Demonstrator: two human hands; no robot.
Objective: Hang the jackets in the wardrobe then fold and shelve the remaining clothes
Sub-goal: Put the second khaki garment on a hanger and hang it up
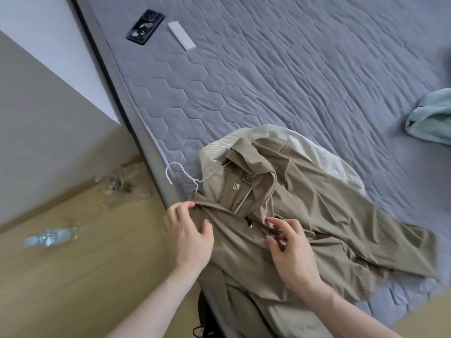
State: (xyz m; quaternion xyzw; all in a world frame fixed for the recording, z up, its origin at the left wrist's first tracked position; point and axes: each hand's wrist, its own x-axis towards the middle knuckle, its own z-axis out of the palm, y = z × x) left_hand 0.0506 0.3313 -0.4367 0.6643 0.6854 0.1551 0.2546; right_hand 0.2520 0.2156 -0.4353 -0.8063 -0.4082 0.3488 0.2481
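With the left hand (189,236) pinching the collar of the brown jacket (280,230) beside the white hanger (192,179) (right hand (290,250) loose, grasping nothing), pull both shoulders evenly over the hanger.

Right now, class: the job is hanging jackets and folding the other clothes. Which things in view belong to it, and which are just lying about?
Belongs to the job:
brown jacket
white hanger
cream garment
pale blue garment

Just lying about:
phone
white flat box
plastic bottle

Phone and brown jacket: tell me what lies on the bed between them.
In the head view, only bare quilted mattress lies between the phone and the brown jacket; the white strip sits beside the phone.
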